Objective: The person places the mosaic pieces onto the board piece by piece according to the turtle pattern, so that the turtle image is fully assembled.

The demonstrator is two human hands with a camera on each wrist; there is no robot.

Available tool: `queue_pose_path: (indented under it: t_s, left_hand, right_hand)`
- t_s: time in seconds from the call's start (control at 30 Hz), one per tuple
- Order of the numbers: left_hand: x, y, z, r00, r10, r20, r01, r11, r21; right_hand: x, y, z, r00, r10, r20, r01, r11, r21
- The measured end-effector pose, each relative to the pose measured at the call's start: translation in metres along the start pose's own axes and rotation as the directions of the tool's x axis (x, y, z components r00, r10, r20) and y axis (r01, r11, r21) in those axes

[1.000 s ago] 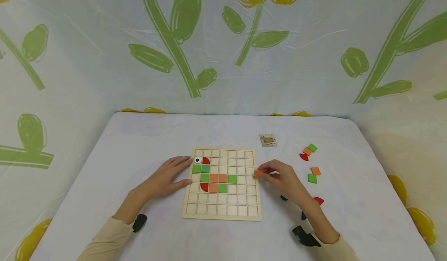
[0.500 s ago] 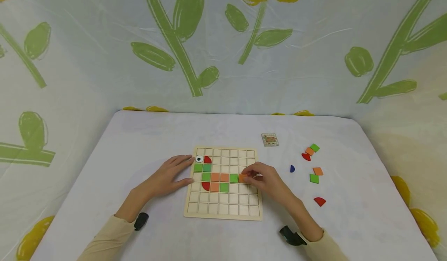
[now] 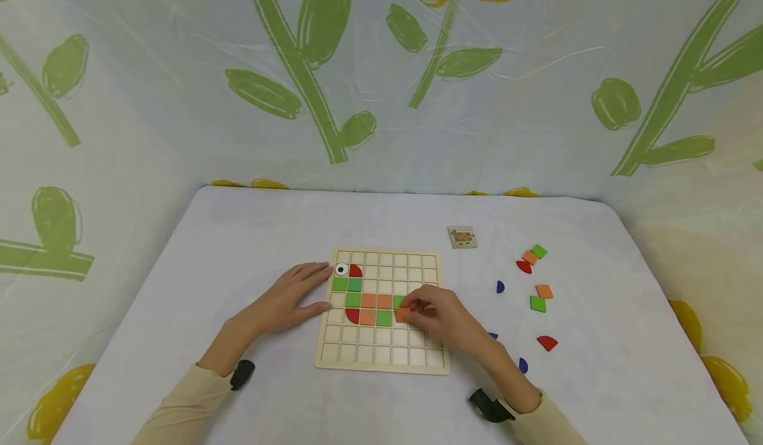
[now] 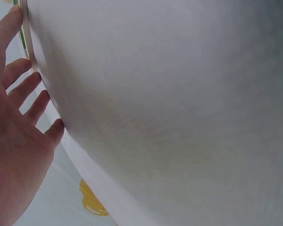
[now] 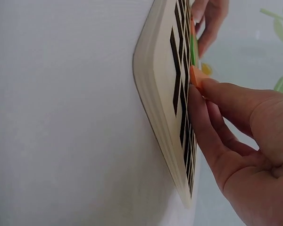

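A wooden grid board (image 3: 381, 368) lies on the white table, with green, orange and red tiles and a round eye tile (image 3: 342, 269) set in its cells. My right hand (image 3: 442, 314) pinches an orange square tile (image 3: 402, 315) between thumb and fingers, at the cell right of the lower green tile (image 3: 384, 318). In the right wrist view, that orange tile (image 5: 197, 75) is tilted, one edge at the board's surface. My left hand (image 3: 290, 299) rests at the board's left edge, fingers extended; in the left wrist view the fingertips (image 4: 26, 64) touch that edge.
A small picture card (image 3: 462, 237) lies behind the board on the right. Loose pieces are scattered to the right: green squares (image 3: 538, 304), orange squares (image 3: 544, 291), red quarter-rounds (image 3: 547, 344) and blue half-rounds (image 3: 500, 287). A flower-printed sheet hangs behind the table.
My right hand has carried the orange tile leftward from beyond the board's right edge, over the grid, then one row nearer. The left hand stays at the left edge.
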State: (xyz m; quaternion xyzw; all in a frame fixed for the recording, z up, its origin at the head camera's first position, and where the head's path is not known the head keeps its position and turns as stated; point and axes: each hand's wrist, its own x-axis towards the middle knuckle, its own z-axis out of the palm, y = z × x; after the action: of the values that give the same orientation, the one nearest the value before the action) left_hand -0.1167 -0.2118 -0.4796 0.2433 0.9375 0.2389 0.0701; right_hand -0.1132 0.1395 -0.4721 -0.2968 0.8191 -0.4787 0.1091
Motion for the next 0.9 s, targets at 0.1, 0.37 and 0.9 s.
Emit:
queue_pose_path:
  t_s: [0.1,0.37,0.9]
  left_hand:
    - [0.0002,0.0005,-0.0005,1.0,-0.004,0.001,0.004,1.0,-0.003]
    - [0.0005,0.0004,0.0005,1.0,-0.001,0.0,0.001,1.0,0.003]
    - [-0.0005,-0.001,0.0018,1.0,0.014,-0.013,-0.014,1.0,0.014]
  right_hand:
    - [0.0011,-0.0015,0.0012,1.0,0.009,0.002,-0.009,1.0,-0.024]
    - [0.0024,-0.0094,0.0024,1.0,0.013,0.017,-0.011,0.994,-0.106]
    - [0.0015,-0.0071,0.0044,1.0,0.003,-0.001,-0.003,0.989,-0.148]
